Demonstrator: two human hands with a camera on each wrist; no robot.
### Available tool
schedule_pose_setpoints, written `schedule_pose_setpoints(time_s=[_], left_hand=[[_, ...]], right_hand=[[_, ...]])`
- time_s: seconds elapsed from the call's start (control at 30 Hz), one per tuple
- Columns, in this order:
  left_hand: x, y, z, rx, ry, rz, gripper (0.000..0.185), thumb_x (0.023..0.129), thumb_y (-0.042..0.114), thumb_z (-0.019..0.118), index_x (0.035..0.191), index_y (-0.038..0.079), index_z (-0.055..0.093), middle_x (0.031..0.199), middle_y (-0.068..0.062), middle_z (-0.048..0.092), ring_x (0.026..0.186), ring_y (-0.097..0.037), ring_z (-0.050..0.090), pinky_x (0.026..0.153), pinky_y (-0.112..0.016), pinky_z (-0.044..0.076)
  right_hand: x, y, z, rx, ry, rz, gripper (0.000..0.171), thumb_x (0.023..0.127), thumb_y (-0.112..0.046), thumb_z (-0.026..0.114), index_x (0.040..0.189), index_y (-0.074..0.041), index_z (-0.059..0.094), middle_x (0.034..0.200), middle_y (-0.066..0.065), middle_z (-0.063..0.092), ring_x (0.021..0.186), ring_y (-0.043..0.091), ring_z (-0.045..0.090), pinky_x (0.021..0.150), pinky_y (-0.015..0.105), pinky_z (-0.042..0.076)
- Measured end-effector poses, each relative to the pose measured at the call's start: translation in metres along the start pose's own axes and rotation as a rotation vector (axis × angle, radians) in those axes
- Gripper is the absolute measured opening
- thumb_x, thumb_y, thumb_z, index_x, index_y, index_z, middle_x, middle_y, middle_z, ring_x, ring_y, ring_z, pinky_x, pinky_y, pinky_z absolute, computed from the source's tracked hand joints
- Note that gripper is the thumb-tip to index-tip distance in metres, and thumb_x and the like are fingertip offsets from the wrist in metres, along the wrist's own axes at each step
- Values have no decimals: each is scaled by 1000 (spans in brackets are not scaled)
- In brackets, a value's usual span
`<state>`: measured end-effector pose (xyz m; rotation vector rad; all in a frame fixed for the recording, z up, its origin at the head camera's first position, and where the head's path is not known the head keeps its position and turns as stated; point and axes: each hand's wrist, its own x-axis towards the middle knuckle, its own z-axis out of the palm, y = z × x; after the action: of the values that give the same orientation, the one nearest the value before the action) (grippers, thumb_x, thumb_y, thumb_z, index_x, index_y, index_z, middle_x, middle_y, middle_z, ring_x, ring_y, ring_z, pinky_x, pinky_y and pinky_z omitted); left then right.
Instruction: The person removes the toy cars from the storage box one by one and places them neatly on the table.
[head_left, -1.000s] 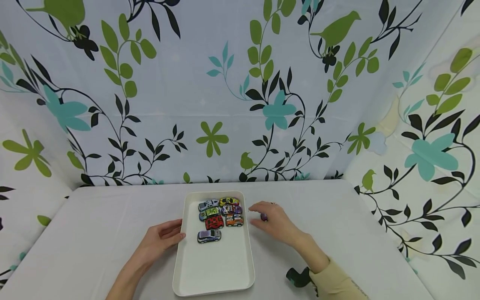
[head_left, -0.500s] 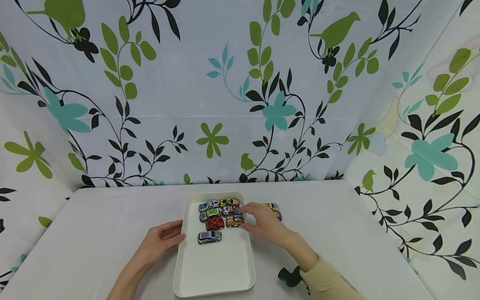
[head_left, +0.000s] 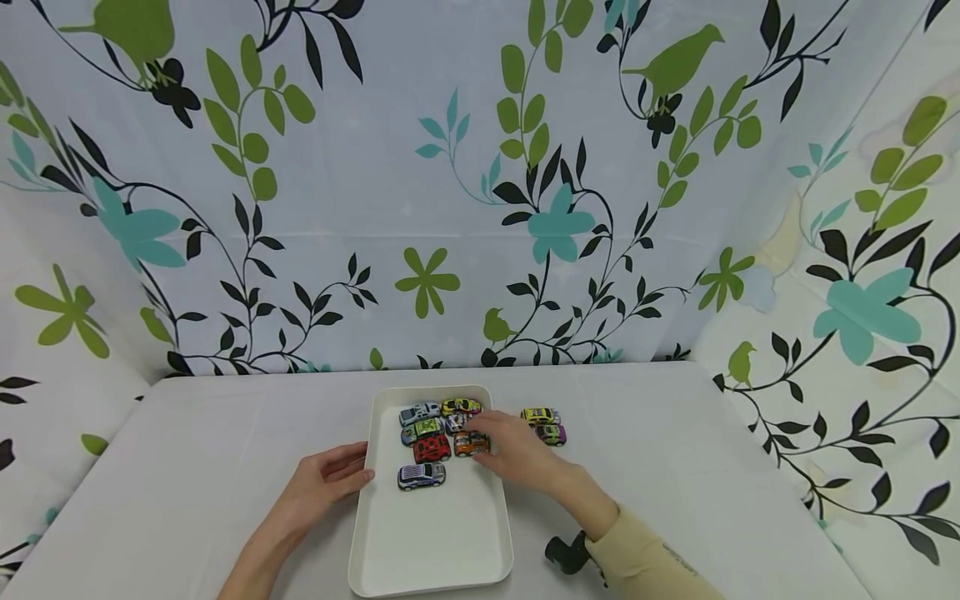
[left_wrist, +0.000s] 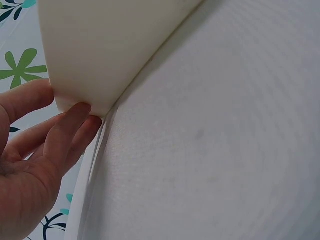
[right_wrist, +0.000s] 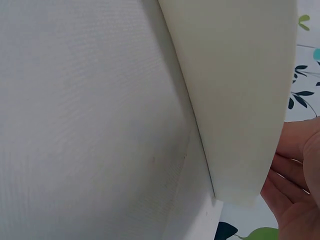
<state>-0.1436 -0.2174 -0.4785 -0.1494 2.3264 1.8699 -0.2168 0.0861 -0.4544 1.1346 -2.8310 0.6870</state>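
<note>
In the head view a white tray (head_left: 431, 550) holds several small toy cars in its far half. My left hand (head_left: 322, 483) grips the tray's left edge. In the left wrist view its fingertips (left_wrist: 82, 110) bear on the tray's outer wall. My right hand (head_left: 517, 450) reaches over the right rim, thumb and fingers spread about an orange toy car (head_left: 471, 443); whether they touch it is hard to see. Beside it are a red car (head_left: 432, 449), a partly covered purple-and-white car (head_left: 454, 423), a yellow car (head_left: 461, 406), a green car (head_left: 422, 430) and a silver-blue car (head_left: 420, 412).
A silver car (head_left: 422, 476) sits apart, nearer the tray's middle. On the white table (head_left: 660, 467), right of the tray, stand a yellow car (head_left: 540, 415) and a purple-and-green car (head_left: 551, 434). Patterned cloth (head_left: 337, 167) encloses the back and sides.
My right hand has moved left from the table over the tray's rim to the orange car, uncovering two cars on the table. The left hand stays at the tray's edge.
</note>
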Motion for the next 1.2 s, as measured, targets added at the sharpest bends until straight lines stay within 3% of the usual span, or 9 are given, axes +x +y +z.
schedule_pose_setpoints(time_s=[0.5, 1.2], left_hand=[[1, 0, 1, -12, 3, -12, 60, 91, 15, 74, 141, -6, 50, 141, -27, 55, 131, -38, 54, 93, -33, 57], [1, 1, 0, 11, 19, -33, 59, 90, 17, 75, 141, -3, 52, 140, -25, 57, 130, -38, 55, 95, -36, 57]], right_hand=[[8, 4, 11, -22, 0, -39, 36, 90, -7, 74, 125, -8, 65, 128, 8, 64, 121, 24, 62, 103, 38, 53], [11, 4, 15, -43, -9, -63, 35, 90, -8, 74, 124, -10, 68, 129, 6, 65, 122, 24, 61, 105, 40, 51]])
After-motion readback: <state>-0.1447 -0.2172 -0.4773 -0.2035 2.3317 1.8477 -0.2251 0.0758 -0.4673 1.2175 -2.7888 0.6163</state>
